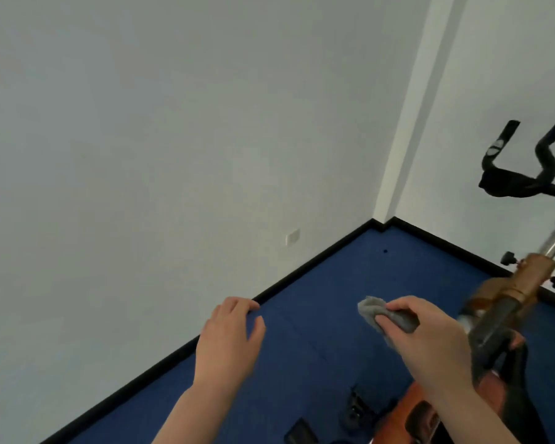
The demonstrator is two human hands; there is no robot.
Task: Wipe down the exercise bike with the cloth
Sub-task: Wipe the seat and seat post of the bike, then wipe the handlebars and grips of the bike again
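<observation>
The exercise bike (519, 293) runs along the right edge, with black handlebars (513, 177) at the top, a silver post and a rusty orange-brown frame below. My right hand (430, 341) grips a small grey cloth (375, 310), bunched between thumb and fingers, just left of the frame and apart from it. My left hand (228, 338) hovers further left over the floor with loose fingers, holding nothing. The bike's lower parts are cut off by the frame edge.
Blue carpet (334, 347) covers the floor, bordered by a black skirting board (269, 293) along white walls that meet in a corner. A white wall socket (292, 237) sits low on the left wall. A black pedal (356, 408) lies near the bottom.
</observation>
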